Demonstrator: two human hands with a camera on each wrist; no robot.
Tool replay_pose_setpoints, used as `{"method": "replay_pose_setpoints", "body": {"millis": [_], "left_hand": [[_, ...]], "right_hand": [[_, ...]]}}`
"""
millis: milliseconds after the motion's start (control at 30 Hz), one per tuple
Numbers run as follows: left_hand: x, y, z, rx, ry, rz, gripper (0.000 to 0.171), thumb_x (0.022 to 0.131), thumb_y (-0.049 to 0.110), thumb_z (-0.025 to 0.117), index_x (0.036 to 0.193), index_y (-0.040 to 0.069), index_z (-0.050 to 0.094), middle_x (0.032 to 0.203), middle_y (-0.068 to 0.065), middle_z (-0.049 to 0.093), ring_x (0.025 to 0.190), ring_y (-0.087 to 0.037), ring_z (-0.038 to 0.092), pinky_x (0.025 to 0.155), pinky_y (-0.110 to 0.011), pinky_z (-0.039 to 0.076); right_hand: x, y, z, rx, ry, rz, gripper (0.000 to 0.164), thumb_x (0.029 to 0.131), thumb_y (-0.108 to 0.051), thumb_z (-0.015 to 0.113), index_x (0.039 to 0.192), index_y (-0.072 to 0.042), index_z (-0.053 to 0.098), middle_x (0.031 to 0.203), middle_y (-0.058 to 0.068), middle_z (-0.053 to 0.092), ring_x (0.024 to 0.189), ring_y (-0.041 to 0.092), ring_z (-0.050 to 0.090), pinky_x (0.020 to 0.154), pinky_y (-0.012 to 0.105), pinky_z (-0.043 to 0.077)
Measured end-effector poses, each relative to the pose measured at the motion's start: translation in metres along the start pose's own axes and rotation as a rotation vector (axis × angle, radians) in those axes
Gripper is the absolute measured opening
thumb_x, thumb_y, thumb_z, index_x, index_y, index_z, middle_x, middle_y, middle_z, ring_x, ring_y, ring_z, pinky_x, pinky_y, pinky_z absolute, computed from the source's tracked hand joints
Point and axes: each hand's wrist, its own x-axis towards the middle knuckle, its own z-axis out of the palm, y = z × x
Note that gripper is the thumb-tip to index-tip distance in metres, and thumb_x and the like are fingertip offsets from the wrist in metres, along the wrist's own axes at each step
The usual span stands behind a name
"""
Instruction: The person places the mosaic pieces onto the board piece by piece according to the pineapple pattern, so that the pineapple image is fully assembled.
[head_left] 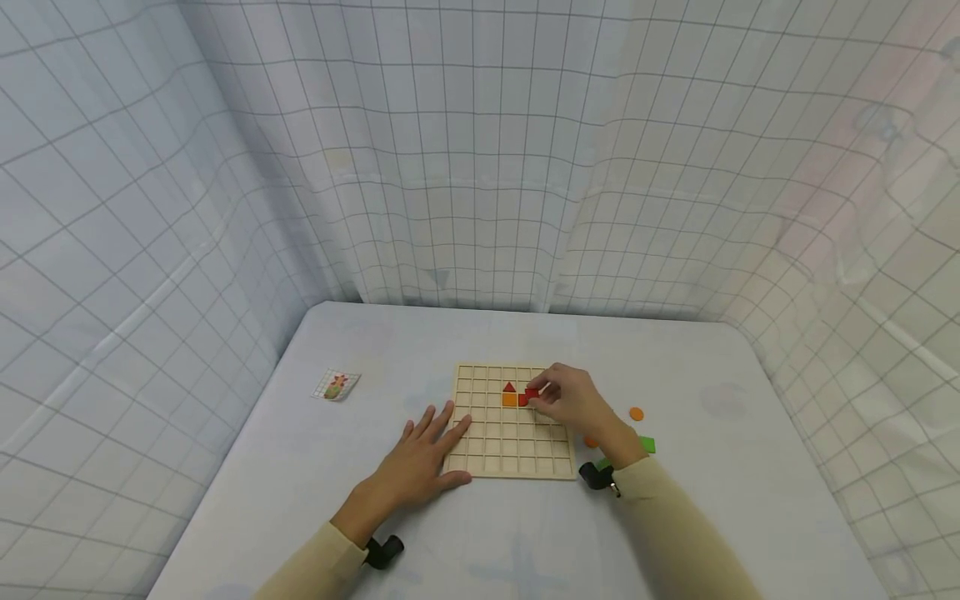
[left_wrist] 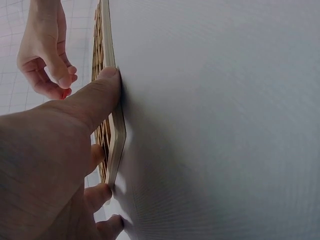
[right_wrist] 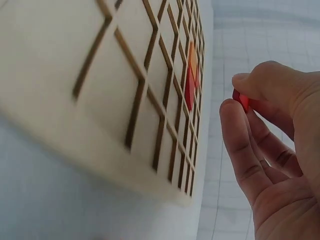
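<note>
A pale wooden grid board (head_left: 517, 454) lies on the white table. An orange square (head_left: 510, 400) sits in one cell, with a red triangle (head_left: 509, 387) above it and a red piece (head_left: 522, 400) to its right. Above these cells, my right hand (head_left: 573, 400) pinches a small red block (right_wrist: 241, 99) between thumb and fingertips; the block is held off the board in the right wrist view. With its fingers spread, my left hand (head_left: 420, 462) rests at the board's near left corner. Its thumb (left_wrist: 102, 92) lies against the board's edge.
A small card (head_left: 336, 385) with a coloured picture on a grid lies at the left. Right of the board are an orange disc (head_left: 636, 413), another orange piece (head_left: 591, 442) and green pieces (head_left: 647, 444), partly behind my right forearm. Checked curtains (head_left: 480, 167) surround the table.
</note>
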Motion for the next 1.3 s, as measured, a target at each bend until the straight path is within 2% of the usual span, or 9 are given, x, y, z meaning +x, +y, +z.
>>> {"method": "replay_pose_setpoints", "body": {"millis": [367,667,700,800,967,1100,1300], "left_hand": [[0.0,0.0,0.0,0.007,0.001,0.01,0.093,0.108,0.06,0.08,0.184,0.024,0.04,0.196,-0.018,0.024,0.18,-0.053,0.024,0.139,-0.08,0.028],[0.001,0.0,0.002,0.007,0.001,0.014,0.093,0.107,0.06,0.08,0.183,0.023,0.041,0.196,-0.018,0.024,0.18,-0.053,0.024,0.139,-0.08,0.028],[0.001,0.0,0.002,0.005,0.001,0.015,0.093,0.107,0.06,0.08,0.183,0.023,0.041,0.196,-0.018,0.024,0.18,-0.054,0.024,0.139,-0.08,0.028],[0.001,0.0,0.002,0.004,0.001,0.016,0.093,0.107,0.06,0.08,0.183,0.023,0.041,0.195,-0.018,0.024,0.18,-0.054,0.024,0.139,-0.08,0.029],[0.0,0.001,0.001,0.003,0.003,0.017,0.092,0.108,0.058,0.08,0.183,0.022,0.041,0.195,-0.019,0.024,0.18,-0.055,0.024,0.139,-0.081,0.028],[0.0,0.001,0.0,0.002,0.003,0.018,0.092,0.108,0.058,0.079,0.183,0.02,0.041,0.195,-0.02,0.024,0.18,-0.055,0.024,0.138,-0.081,0.028],[0.0,0.0,0.001,0.002,0.004,0.019,0.092,0.109,0.057,0.079,0.183,0.02,0.041,0.195,-0.02,0.023,0.179,-0.056,0.024,0.138,-0.081,0.028]], "right_hand": [[0.02,-0.011,0.033,-0.027,-0.046,0.035,0.013,0.102,-0.006,0.089,0.115,-0.003,0.088,0.108,0.01,0.081,0.092,0.019,0.08,0.084,0.025,0.066],[0.031,-0.014,0.052,-0.048,-0.04,0.01,0.012,0.101,-0.007,0.091,0.111,-0.001,0.09,0.103,0.01,0.083,0.088,0.013,0.073,0.08,0.025,0.064],[0.032,-0.007,0.055,-0.048,-0.038,-0.017,0.012,0.103,-0.012,0.09,0.112,-0.003,0.091,0.103,0.009,0.083,0.088,0.012,0.073,0.08,0.025,0.064],[0.033,-0.007,0.058,-0.047,-0.047,-0.027,0.012,0.103,-0.01,0.09,0.112,-0.002,0.091,0.105,0.01,0.083,0.089,0.014,0.075,0.08,0.027,0.065],[0.034,-0.019,0.058,-0.072,-0.075,0.034,0.008,0.103,-0.008,0.09,0.11,-0.004,0.092,0.109,0.01,0.083,0.094,0.02,0.079,0.084,0.03,0.067],[0.034,-0.023,0.057,-0.084,-0.075,0.046,0.005,0.103,-0.008,0.09,0.107,-0.006,0.092,0.111,0.01,0.083,0.096,0.022,0.079,0.085,0.032,0.067],[0.035,-0.026,0.057,-0.085,-0.067,0.071,0.004,0.104,-0.011,0.09,0.103,-0.009,0.094,0.112,0.008,0.083,0.098,0.02,0.077,0.087,0.034,0.066]]}}
